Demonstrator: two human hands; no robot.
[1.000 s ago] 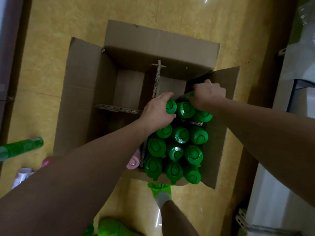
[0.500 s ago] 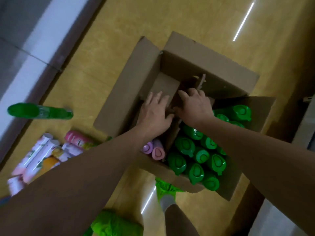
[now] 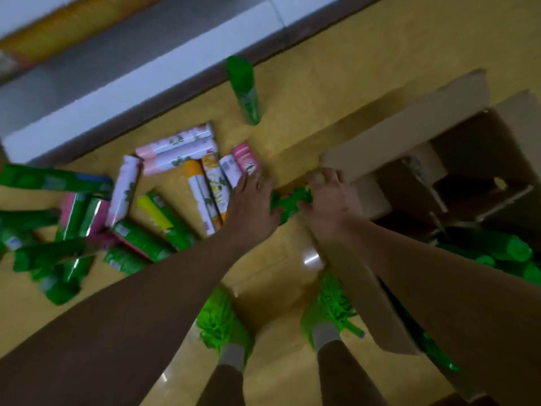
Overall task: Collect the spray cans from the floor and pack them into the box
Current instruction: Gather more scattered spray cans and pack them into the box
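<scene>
While both arms reach forward over the yellow tiled floor (image 3: 292, 92), the head view catches the left hand (image 3: 251, 200) and the right hand (image 3: 330, 203) close together on either side of a green spray can (image 3: 288, 202) lying on the floor just beside the open brown cardboard box (image 3: 409, 133). The left hand's fingers are fairly straight and lie against the can's left side; the right hand's fingers are curled toward its other side, though motion blur keeps me from telling whether either hand actually grips it. Left of the hands, a cluster of white, pink and yellow-capped spray cans (image 3: 187, 159) lies on the floor, with a heap of green cans (image 3: 58, 230) further left and one lone green can (image 3: 244, 89) lying apart near the grey and white wall base (image 3: 146, 63). Inside the box, cardboard dividers (image 3: 424, 183) stand in the nearer left part, while green-capped cans (image 3: 509, 250) fill the right side. Bright green shoes (image 3: 222, 320) stand on the floor below the arms.
</scene>
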